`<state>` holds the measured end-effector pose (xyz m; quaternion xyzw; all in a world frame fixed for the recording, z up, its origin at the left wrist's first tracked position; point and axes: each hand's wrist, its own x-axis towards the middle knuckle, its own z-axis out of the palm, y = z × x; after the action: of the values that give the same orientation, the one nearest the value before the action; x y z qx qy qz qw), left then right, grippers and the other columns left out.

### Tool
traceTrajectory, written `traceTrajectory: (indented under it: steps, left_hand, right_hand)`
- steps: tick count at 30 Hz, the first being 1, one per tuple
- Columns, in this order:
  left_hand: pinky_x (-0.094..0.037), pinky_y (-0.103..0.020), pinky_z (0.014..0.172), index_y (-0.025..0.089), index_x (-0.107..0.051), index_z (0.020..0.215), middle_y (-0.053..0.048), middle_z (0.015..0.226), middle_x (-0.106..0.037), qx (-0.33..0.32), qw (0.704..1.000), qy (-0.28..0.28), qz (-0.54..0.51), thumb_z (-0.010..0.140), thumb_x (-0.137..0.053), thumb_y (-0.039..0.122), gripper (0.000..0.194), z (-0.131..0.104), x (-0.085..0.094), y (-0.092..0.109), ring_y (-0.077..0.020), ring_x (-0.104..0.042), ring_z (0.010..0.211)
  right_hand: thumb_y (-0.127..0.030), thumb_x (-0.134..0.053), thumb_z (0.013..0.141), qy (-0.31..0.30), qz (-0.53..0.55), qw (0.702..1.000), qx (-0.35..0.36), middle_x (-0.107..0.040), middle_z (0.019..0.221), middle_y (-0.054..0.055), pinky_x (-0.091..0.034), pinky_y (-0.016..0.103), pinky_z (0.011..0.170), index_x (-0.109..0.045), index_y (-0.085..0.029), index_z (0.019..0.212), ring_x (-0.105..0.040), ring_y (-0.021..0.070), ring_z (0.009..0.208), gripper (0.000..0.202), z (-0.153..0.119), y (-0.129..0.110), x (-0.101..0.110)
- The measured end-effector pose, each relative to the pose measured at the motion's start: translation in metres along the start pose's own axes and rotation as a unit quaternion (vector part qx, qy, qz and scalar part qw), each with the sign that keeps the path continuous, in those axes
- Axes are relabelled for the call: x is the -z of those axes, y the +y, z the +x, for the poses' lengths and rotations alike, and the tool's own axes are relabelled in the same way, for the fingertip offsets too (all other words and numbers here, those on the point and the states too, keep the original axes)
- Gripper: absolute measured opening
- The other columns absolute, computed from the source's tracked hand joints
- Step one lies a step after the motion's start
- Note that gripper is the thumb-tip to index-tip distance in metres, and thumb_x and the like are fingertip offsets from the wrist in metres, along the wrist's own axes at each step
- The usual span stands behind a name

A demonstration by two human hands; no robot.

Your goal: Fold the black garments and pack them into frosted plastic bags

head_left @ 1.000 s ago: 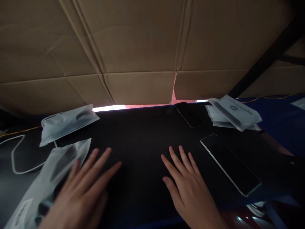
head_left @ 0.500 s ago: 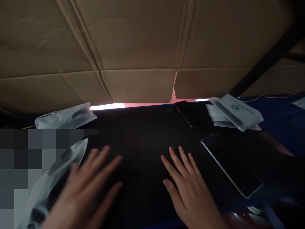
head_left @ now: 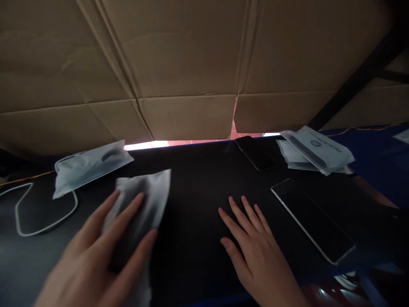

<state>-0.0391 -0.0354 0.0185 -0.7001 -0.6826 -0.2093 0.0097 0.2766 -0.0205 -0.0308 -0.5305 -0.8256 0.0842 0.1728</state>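
Observation:
My left hand point(head_left: 92, 251) is over a frosted white plastic pouch point(head_left: 151, 194) at the lower left. Its fingers lie across the pouch's left side and its thumb is at the right edge, gripping it across its width. A dark shape shows through the pouch, but I cannot make out what it is. My right hand point(head_left: 255, 247) lies flat on the black table mat point(head_left: 191, 204), fingers spread, holding nothing. Just right of it is a large smartphone point(head_left: 313, 221) with a dark screen and pale edge. A smaller dark phone point(head_left: 254, 153) lies farther back.
Several white printed pouches point(head_left: 319, 149) are stacked at the back right. Another filled pouch point(head_left: 92, 166) lies back left beside a looped white cable point(head_left: 46, 230). A cardboard wall point(head_left: 185, 64) stands behind the mat. Part of another person's arm point(head_left: 373, 192) shows at the right edge.
The frosted pouch has moved to the right with my left hand, now lying nearer the middle. My right hand and the phones have stayed in place.

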Motion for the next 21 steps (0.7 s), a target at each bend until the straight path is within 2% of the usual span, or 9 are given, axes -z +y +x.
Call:
traceTrajectory:
  steps: [2,4,6,9,11,13,16,18,21]
  left_hand:
    - [-0.052,-0.072,0.117,0.042,-0.036,0.171,-0.004,0.185,-0.027,-0.053,0.998,0.007,0.016,0.106,-0.054,0.061,0.070,0.003,-0.010,0.028,-0.0482,-0.043,0.160]
    - [-0.051,-0.077,0.114,0.032,-0.029,0.175,-0.014,0.185,-0.023,-0.111,0.993,0.008,0.032,0.109,-0.052,0.054,0.074,0.002,-0.017,0.038,-0.0513,-0.033,0.164]
    - [-0.050,-0.077,0.114,0.027,-0.030,0.175,-0.016,0.183,-0.028,-0.198,0.979,-0.004,0.038,0.109,-0.055,0.040,0.072,-0.003,-0.017,0.031,-0.0491,-0.034,0.164]
    - [-0.053,-0.062,0.119,0.036,-0.046,0.168,-0.006,0.177,-0.044,-0.366,0.929,-0.038,0.033,0.103,-0.062,0.025,0.068,-0.008,-0.007,0.008,-0.0361,-0.055,0.154]
    - [-0.054,-0.055,0.119,0.039,-0.055,0.161,-0.001,0.172,-0.052,-0.420,0.905,-0.053,0.037,0.101,-0.064,0.023,0.063,-0.010,-0.004,-0.002,-0.0324,-0.060,0.150]
    - [-0.052,-0.058,0.121,0.037,-0.059,0.159,-0.001,0.170,-0.055,-0.426,0.902,-0.054,0.041,0.103,-0.061,0.020,0.058,-0.012,-0.007,-0.004,-0.0335,-0.057,0.153]
    - [-0.043,-0.061,0.130,0.035,-0.060,0.157,0.002,0.168,-0.058,-0.407,0.913,-0.030,0.015,0.101,-0.060,0.010,0.061,-0.015,-0.015,0.003,-0.0318,-0.052,0.157]
    - [-0.042,-0.056,0.133,0.034,-0.064,0.154,0.004,0.162,-0.064,-0.391,0.920,-0.011,-0.019,0.097,-0.065,0.005,0.064,-0.018,-0.018,0.009,-0.0289,-0.055,0.155]
    - [-0.049,-0.049,0.130,0.032,-0.070,0.146,0.005,0.153,-0.072,-0.370,0.927,0.017,-0.062,0.091,-0.070,0.000,0.064,-0.024,-0.017,0.016,-0.0277,-0.060,0.150]
  right_hand:
    - [-0.046,-0.048,0.117,0.005,-0.003,1.000,0.002,-0.034,0.179,0.000,-0.043,0.070,0.128,-0.042,-0.034,0.171,-0.029,0.0362,0.168,0.056,0.000,0.000,0.001]
    - [-0.045,-0.049,0.116,0.013,-0.001,1.000,0.007,-0.035,0.179,0.001,-0.044,0.071,0.127,-0.043,-0.032,0.170,-0.030,0.0368,0.168,0.056,0.000,-0.001,0.001]
    - [-0.044,-0.050,0.116,0.020,0.004,1.000,0.013,-0.037,0.178,0.002,-0.046,0.070,0.126,-0.045,-0.031,0.170,-0.032,0.0367,0.167,0.055,0.000,-0.001,0.001]
    - [-0.041,-0.050,0.116,0.027,0.003,0.999,0.017,-0.040,0.177,0.002,-0.048,0.069,0.125,-0.047,-0.030,0.168,-0.036,0.0359,0.166,0.053,0.001,-0.001,0.001]
    - [-0.040,-0.052,0.115,0.039,-0.004,0.999,0.020,-0.042,0.176,0.003,-0.050,0.070,0.122,-0.051,-0.028,0.166,-0.038,0.0371,0.165,0.052,0.002,-0.001,0.003]
    - [-0.032,-0.053,0.114,0.049,0.000,0.998,0.048,-0.048,0.172,0.002,-0.052,0.068,0.121,-0.057,-0.027,0.160,-0.043,0.0357,0.162,0.046,0.003,-0.002,0.008]
    - [-0.015,-0.049,0.113,0.065,0.063,0.986,0.142,-0.068,0.156,-0.007,-0.059,0.046,0.114,-0.070,-0.029,0.144,-0.062,0.0223,0.149,0.040,0.006,-0.009,0.019]
    - [-0.017,-0.052,0.114,0.094,0.101,0.970,0.198,-0.078,0.140,-0.012,-0.062,0.034,0.102,-0.075,-0.030,0.132,-0.073,0.0152,0.133,0.032,0.009,-0.019,0.025]
    - [-0.025,-0.062,0.113,0.163,0.117,0.955,0.220,-0.085,0.120,-0.014,-0.063,0.030,0.090,-0.079,-0.028,0.115,-0.082,0.0122,0.109,0.017,0.014,-0.035,0.030]
